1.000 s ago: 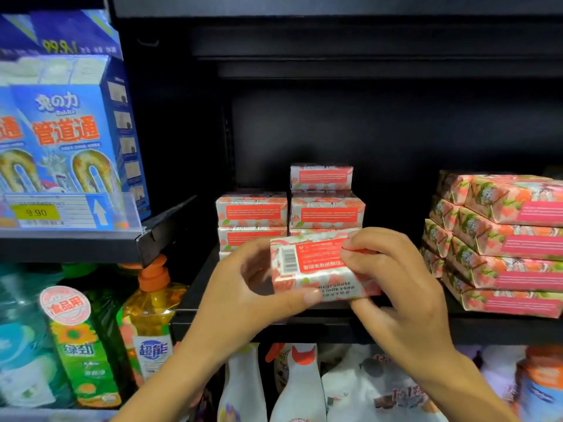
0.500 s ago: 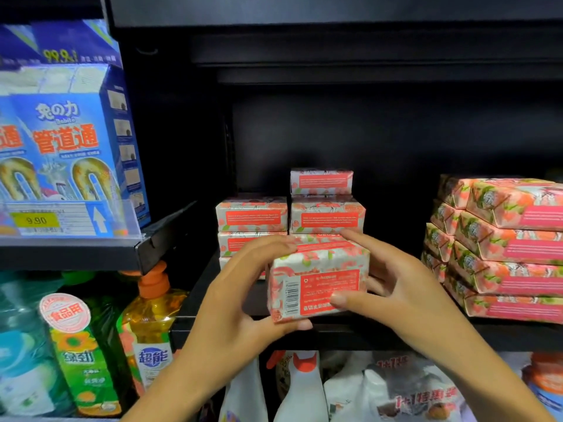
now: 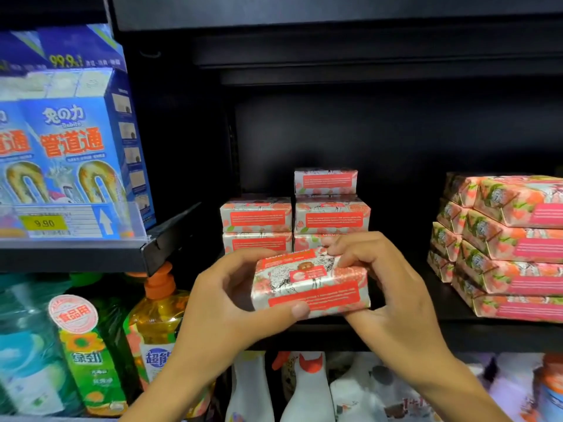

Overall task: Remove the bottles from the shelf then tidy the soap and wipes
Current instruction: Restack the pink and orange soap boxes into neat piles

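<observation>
Head view: you grip one soap box (image 3: 310, 284) with both hands. Your left hand (image 3: 231, 303) has its thumb on the front face and fingers curled behind; your right hand (image 3: 387, 287) is curled over the right end. The box is in the air, slightly tilted, just in front of the soap stack (image 3: 332, 217) and above the shelf lip (image 3: 502, 336). No bottles show on this shelf level, so the bottle step looks done. Soap tidying looks partly done: two columns stand at the back, the right one taller, and this box is not yet placed. The pink packs (image 3: 511, 248) on the right, probably the wipes, sit stacked with staggered fronts, so they likely need squaring. For room, there is bare shelf between the soap stack and the packs, and plenty of headroom under the upper board (image 3: 365, 53). Watch the corner of the neighbouring shelf (image 3: 170, 236) near your left wrist. The blue boxes (image 3: 76, 147) stand on that neighbouring shelf. The yellow bottle (image 3: 158, 315) and white bottles (image 3: 307, 388) sit below your forearms.
</observation>
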A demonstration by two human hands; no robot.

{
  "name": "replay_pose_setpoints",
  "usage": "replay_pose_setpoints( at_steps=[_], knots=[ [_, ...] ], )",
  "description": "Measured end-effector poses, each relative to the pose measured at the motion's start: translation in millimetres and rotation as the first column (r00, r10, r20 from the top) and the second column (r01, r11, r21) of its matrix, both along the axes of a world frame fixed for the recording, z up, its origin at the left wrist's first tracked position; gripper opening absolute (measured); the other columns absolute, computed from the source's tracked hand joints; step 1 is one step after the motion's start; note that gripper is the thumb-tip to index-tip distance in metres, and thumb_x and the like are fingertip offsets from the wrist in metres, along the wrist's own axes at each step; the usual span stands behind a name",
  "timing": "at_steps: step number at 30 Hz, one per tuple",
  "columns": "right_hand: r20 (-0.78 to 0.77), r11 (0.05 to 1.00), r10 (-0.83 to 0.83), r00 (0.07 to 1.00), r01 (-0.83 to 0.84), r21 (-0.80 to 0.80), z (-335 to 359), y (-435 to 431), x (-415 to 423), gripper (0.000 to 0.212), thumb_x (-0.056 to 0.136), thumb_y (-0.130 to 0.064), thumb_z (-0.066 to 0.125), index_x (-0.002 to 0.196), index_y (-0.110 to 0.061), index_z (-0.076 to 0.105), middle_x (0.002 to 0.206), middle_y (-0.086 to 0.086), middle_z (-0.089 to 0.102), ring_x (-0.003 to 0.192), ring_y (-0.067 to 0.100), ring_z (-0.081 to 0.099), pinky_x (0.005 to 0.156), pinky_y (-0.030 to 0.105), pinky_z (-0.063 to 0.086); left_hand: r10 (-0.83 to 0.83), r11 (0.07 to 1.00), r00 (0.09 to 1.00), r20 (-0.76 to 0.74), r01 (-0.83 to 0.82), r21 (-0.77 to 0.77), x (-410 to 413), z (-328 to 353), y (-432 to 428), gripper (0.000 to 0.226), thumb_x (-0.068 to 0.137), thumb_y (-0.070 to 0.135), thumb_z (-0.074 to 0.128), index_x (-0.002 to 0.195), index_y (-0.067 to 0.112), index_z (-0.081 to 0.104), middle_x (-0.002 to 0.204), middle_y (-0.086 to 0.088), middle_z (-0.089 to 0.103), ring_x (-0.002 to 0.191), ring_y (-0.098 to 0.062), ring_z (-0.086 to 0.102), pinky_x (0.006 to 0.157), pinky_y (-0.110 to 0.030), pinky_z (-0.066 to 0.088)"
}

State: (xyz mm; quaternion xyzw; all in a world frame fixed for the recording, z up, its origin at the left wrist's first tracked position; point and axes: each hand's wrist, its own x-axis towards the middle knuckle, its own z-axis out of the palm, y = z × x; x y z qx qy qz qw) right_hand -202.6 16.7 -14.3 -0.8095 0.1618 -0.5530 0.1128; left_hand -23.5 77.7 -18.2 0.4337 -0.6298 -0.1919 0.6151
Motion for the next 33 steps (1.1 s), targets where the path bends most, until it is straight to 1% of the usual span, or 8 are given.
replay_pose_setpoints(
  at_steps=[6, 11, 15, 21, 23, 26, 28, 33],
  knots=[
    [-0.005, 0.990, -0.042, 0.999, 0.042, 0.137, -2.3, -2.5, -12.0, 0.046, 0.075, -0.040, 0.064, 0.120, -0.033, 0.053, 0.123, -0.021, 0.052, 0.119, 0.004, 0.050, 0.094, 0.012, 0.041, 0.166, 0.963, 0.985, -0.042, -0.171, -0.210, 6.9, 22.9, -3.1, 0.060, 0.053, 0.039, 0.081, 0.108, 0.026, 0.062, 0.103, 0.013, 0.070, 0.098, -0.006, 0.066, 0.075, -0.017, 0.054],
    [-0.287, 0.954, -0.008, 0.958, 0.093, 0.284, -13.4, -9.7, -22.1, 0.042, 0.070, -0.041, 0.079, 0.109, -0.039, 0.063, 0.117, -0.033, 0.052, 0.112, -0.012, 0.048, 0.090, 0.003, 0.034, 0.364, 0.896, 0.930, -0.055, -0.366, -0.252, 9.9, 44.2, -24.7, 0.064, 0.059, 0.043, 0.078, 0.116, 0.022, 0.056, 0.108, 0.009, 0.065, 0.102, -0.001, 0.062, 0.081, -0.015, 0.052],
    [-0.471, 0.951, -0.040, 0.881, 0.178, 0.252, -25.6, -17.4, -25.0, 0.036, 0.072, -0.044, 0.075, 0.107, -0.042, 0.065, 0.107, -0.035, 0.057, 0.113, -0.013, 0.046, 0.095, 0.014, 0.039, 0.484, 0.848, 0.875, -0.015, -0.473, -0.237, 14.7, 47.5, -47.2, 0.069, 0.068, 0.036, 0.080, 0.128, 0.020, 0.050, 0.112, 0.014, 0.057, 0.099, 0.011, 0.056, 0.074, 0.000, 0.043],
    [-0.461, 0.962, -0.068, 0.885, 0.180, 0.204, -30.3, -20.0, -25.2, 0.046, 0.067, -0.063, 0.052, 0.102, -0.040, 0.070, 0.102, -0.039, 0.056, 0.110, -0.015, 0.047, 0.091, 0.009, 0.038, 0.538, 0.833, 0.840, 0.074, -0.516, -0.201, 27.3, 43.8, -61.1, 0.068, 0.078, 0.044, 0.069, 0.136, 0.014, 0.048, 0.116, 0.010, 0.061, 0.097, 0.001, 0.061, 0.083, -0.011, 0.051],
    [-0.465, 0.961, -0.072, 0.882, 0.187, 0.206, -31.5, -21.0, -25.2, 0.043, 0.068, -0.061, 0.054, 0.102, -0.041, 0.069, 0.102, -0.040, 0.056, 0.110, -0.016, 0.046, 0.091, 0.009, 0.037, 0.557, 0.819, 0.828, 0.066, -0.533, -0.213, 26.8, 42.8, -60.7, 0.063, 0.082, 0.040, 0.066, 0.136, 0.015, 0.047, 0.108, 0.018, 0.057, 0.089, 0.009, 0.057, 0.077, -0.002, 0.046],
    [-0.478, 0.962, -0.084, 0.874, 0.195, 0.188, -32.2, -21.6, -25.6, 0.038, 0.071, -0.058, 0.058, 0.103, -0.042, 0.069, 0.103, -0.040, 0.055, 0.111, -0.016, 0.045, 0.091, 0.009, 0.036, 0.566, 0.809, 0.823, 0.039, -0.546, -0.220, 28.8, 39.6, -63.7, 0.060, 0.085, 0.038, 0.062, 0.138, 0.015, 0.045, 0.114, 0.009, 0.060, 0.099, -0.002, 0.060, 0.081, -0.014, 0.048],
    [-0.473, 0.963, -0.088, 0.877, 0.196, 0.184, -32.4, -20.7, -25.4, 0.043, 0.069, -0.063, 0.053, 0.104, -0.043, 0.068, 0.103, -0.041, 0.055, 0.112, -0.017, 0.044, 0.091, 0.008, 0.035, 0.558, 0.815, 0.829, 0.037, -0.539, -0.211, 32.6, 37.9, -67.4, 0.053, 0.088, 0.035, 0.060, 0.136, 0.016, 0.048, 0.114, 0.008, 0.061, 0.099, -0.005, 0.061, 0.077, -0.012, 0.047],
    [-0.444, 0.968, -0.098, 0.890, 0.190, 0.167, -35.2, -20.2, -26.0, 0.046, 0.069, -0.064, 0.048, 0.103, -0.042, 0.069, 0.102, -0.037, 0.059, 0.110, -0.013, 0.049, 0.091, 0.014, 0.042, 0.550, 0.824, 0.832, 0.077, -0.524, -0.216, 36.4, 32.6, -68.3, 0.031, 0.092, 0.023, 0.059, 0.122, 0.016, 0.058, 0.106, 0.016, 0.063, 0.096, 0.010, 0.060, 0.074, -0.002, 0.046]
  ],
)
